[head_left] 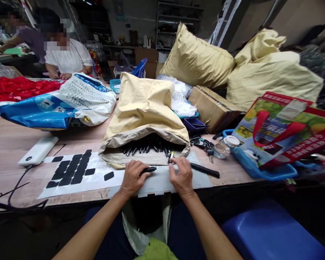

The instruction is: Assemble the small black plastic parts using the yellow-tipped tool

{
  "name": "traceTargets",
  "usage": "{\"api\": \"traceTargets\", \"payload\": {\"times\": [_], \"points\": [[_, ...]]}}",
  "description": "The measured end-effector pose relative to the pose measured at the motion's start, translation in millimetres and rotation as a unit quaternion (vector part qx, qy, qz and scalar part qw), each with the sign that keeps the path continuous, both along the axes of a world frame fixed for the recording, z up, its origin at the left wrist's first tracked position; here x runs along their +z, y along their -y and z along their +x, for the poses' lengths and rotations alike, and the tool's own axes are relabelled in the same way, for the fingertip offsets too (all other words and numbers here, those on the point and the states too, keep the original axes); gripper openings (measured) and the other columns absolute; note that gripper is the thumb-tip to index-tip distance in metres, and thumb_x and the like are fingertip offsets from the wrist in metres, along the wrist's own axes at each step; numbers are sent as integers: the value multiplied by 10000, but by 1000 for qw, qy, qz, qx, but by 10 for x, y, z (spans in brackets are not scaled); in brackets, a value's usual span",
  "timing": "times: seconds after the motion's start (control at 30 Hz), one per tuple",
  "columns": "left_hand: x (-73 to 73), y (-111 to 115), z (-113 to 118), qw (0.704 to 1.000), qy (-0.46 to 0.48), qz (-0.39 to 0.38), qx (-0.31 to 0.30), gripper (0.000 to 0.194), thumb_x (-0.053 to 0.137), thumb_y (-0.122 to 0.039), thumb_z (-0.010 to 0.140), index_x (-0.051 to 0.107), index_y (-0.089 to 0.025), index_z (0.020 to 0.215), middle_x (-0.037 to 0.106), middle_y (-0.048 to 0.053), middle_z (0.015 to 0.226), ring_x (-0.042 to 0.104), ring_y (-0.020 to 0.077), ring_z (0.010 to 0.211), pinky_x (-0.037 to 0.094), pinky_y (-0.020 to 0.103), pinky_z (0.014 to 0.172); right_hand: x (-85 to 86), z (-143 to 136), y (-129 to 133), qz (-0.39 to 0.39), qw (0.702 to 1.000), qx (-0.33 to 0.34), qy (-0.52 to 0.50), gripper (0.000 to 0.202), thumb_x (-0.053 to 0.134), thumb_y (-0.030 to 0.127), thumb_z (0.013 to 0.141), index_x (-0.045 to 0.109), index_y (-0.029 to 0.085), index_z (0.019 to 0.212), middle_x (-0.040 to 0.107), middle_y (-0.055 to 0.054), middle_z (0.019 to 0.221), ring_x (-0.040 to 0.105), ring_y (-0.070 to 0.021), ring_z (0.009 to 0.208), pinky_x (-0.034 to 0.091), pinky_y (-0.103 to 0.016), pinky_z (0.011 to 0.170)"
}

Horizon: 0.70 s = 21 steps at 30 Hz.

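My left hand [134, 177] is closed around a short black rod-like piece [151, 169] that points right. My right hand [182, 175] pinches a small metallic piece [171, 156] with a yellowish-green part, at the mouth of the cloth sack. The cream sack [144, 104] lies open toward me, with several slim black pieces [147, 147] inside its mouth. Under both hands is a grey sheet [158, 184]. A black tube [205, 170] lies just right of my right hand. Left of my left hand, black rounded squares [77, 168] sit in rows on white backing paper.
A white power bank [38, 151] with a cable lies at the left. Behind it are a blue-white bag [51, 108] and red material [21, 88]. Keys [210, 153], a jar [222, 148] and a blue basket [276, 172] stand right. Two people sit at the back left.
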<state>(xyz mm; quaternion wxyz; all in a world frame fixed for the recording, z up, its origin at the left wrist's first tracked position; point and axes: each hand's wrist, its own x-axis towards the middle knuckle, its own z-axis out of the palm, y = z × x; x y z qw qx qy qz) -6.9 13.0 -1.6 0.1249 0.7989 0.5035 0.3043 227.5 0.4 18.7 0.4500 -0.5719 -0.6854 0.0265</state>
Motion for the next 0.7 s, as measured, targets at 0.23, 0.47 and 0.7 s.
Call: {"api": "traceTargets", "payload": {"times": [0.23, 0.47, 0.7], "points": [[8, -21, 27, 999, -13, -36, 2, 208, 732, -305, 871, 711, -233, 1065, 701, 52, 997, 561, 255, 1006, 388, 410, 914, -86, 711, -140, -107, 972, -66, 198, 188, 633, 248, 882, 686, 236, 1062, 662, -73, 1027, 519, -273, 1001, 359, -389, 838], [53, -60, 37, 997, 13, -75, 7, 200, 771, -364, 847, 705, -233, 984, 707, 28, 983, 551, 244, 984, 366, 383, 879, -21, 768, -118, -96, 974, -13, 205, 120, 534, 249, 962, 642, 209, 996, 647, -81, 965, 558, -249, 940, 402, -365, 810], [53, -100, 33, 993, 14, -114, 7, 199, 771, -350, 842, 729, -278, 1022, 703, 9, 977, 537, 244, 1001, 342, 384, 886, 144, 223, 264, -121, 991, 48, 15, 207, 446, 293, 1031, 634, 217, 1071, 656, -64, 998, 626, -214, 954, 476, -332, 854]]}}
